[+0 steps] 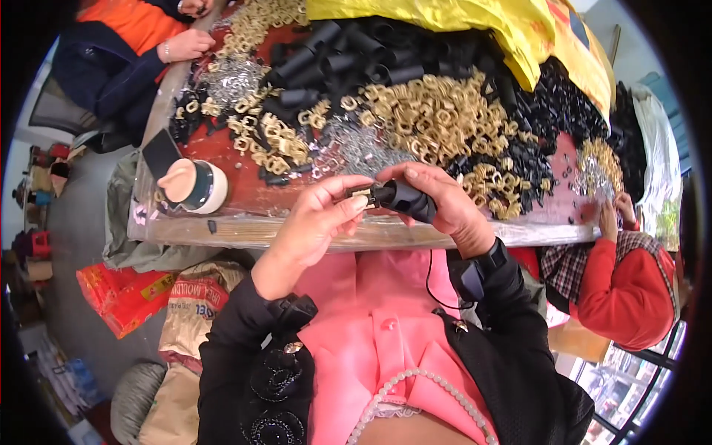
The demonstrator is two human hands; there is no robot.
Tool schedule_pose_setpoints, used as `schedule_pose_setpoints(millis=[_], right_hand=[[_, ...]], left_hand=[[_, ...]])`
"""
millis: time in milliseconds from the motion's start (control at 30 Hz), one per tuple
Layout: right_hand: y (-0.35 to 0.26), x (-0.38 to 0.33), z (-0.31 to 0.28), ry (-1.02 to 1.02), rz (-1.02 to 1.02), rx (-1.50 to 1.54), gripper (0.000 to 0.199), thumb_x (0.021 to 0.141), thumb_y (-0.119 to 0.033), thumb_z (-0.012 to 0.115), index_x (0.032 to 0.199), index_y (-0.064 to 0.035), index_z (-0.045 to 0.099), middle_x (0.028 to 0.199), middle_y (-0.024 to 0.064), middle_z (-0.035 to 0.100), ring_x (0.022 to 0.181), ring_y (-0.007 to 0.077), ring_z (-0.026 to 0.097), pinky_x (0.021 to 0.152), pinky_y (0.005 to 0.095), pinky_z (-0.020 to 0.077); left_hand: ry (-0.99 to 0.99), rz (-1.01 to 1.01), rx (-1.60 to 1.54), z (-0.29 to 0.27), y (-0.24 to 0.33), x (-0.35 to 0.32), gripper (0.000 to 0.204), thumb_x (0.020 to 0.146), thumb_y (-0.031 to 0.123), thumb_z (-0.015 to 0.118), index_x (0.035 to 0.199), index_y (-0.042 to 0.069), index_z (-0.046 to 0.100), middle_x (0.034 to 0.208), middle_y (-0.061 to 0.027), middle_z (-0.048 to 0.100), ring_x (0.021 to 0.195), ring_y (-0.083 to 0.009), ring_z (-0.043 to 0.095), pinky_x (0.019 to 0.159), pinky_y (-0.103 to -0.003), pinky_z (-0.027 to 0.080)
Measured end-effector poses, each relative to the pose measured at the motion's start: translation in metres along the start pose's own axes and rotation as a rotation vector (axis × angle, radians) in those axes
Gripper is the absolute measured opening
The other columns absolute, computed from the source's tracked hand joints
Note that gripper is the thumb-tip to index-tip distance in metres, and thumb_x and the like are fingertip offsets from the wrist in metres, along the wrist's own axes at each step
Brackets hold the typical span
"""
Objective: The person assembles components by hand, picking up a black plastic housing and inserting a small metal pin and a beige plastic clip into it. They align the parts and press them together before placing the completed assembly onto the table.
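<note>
My left hand pinches a small black plastic part with a pale gold-coloured piece on it, between thumb and fingers. Wrapped round a black plastic tube, my right hand holds it tilted. The tube's end meets the small part; whether the two are joined, I cannot tell. Both hands are above the near edge of the red table. Just beyond them lie a heap of gold-coloured rings, a pile of small silvery metal pieces and a pile of black tubes.
A cup with a pinkish lid stands at the table's left corner, beside a dark flat panel. Yellow sacking covers the far side. Other people's hands work at far left and right. Sacks lie below left.
</note>
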State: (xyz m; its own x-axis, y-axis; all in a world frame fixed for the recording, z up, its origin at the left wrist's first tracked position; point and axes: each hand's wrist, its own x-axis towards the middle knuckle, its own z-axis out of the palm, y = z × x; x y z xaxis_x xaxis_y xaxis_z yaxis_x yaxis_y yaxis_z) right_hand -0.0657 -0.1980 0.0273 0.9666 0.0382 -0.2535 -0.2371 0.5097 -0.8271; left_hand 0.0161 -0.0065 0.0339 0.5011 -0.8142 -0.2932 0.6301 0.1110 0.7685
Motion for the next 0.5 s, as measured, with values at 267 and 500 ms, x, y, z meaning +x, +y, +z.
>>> schedule_pose_setpoints(millis=[267,500], right_hand=[[0.009,-0.014,-0.027,0.116,0.116,0.012,0.042,0.089,-0.034,0.036,0.105,0.0025,0.050,0.083,0.0119,0.060,0.052,0.0089,0.053,0.037,0.0186,0.0399],[0.019,-0.008,-0.020,0.235,0.127,-0.037,0.046,0.090,-0.038,0.033,0.105,0.0024,0.049,0.082,0.0092,0.060,0.048,0.0061,0.049,0.032,0.0164,0.0350]], left_hand=[[-0.002,-0.002,0.328,0.019,-0.015,0.016,0.031,0.079,0.011,0.060,0.107,-0.001,0.052,0.075,-0.0017,0.054,0.057,-0.0046,0.047,0.050,-0.017,0.038],[0.037,0.034,0.408,0.012,-0.025,0.022,0.031,0.078,0.010,0.062,0.104,-0.002,0.053,0.072,-0.0023,0.055,0.056,-0.0050,0.048,0.051,-0.018,0.041]])
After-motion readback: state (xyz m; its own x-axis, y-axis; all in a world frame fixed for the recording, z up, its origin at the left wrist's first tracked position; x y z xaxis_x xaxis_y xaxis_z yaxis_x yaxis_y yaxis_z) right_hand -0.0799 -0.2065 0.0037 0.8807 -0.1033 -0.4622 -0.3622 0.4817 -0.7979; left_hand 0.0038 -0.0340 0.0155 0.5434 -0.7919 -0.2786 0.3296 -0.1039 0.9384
